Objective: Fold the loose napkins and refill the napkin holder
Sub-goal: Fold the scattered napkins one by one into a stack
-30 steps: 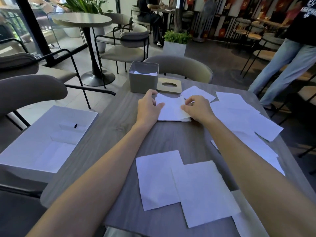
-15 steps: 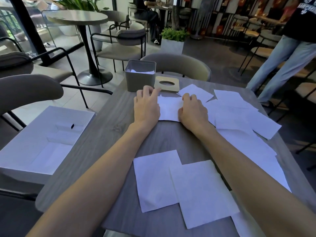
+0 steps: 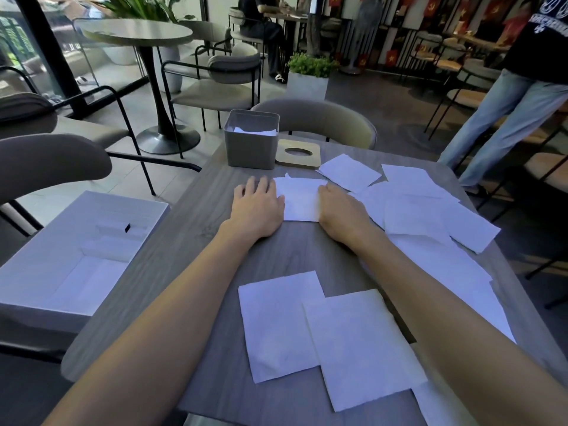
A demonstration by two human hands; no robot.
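A folded white napkin [image 3: 299, 198] lies flat on the grey wooden table [image 3: 196, 241]. My left hand [image 3: 256, 204] lies flat at the napkin's left edge, fingers straight. My right hand [image 3: 341, 210] presses on its right edge. Behind them stands the grey square napkin holder [image 3: 251, 142] with napkins inside, and its wooden lid [image 3: 298, 153] with an oval hole lies beside it. Several loose unfolded napkins [image 3: 415, 210] spread over the right side. Two more napkins [image 3: 325, 333] overlap near the front edge.
A white open cardboard box [image 3: 76, 256] rests on a chair at the left. A grey padded chair [image 3: 322, 118] stands at the far side of the table. A person in jeans [image 3: 507, 118] stands at the right. Other café tables and chairs fill the background.
The raised napkin has been folded over and pressed flat. Both hands went from pinching its edges to lying on the table, and have slid apart to its two sides.
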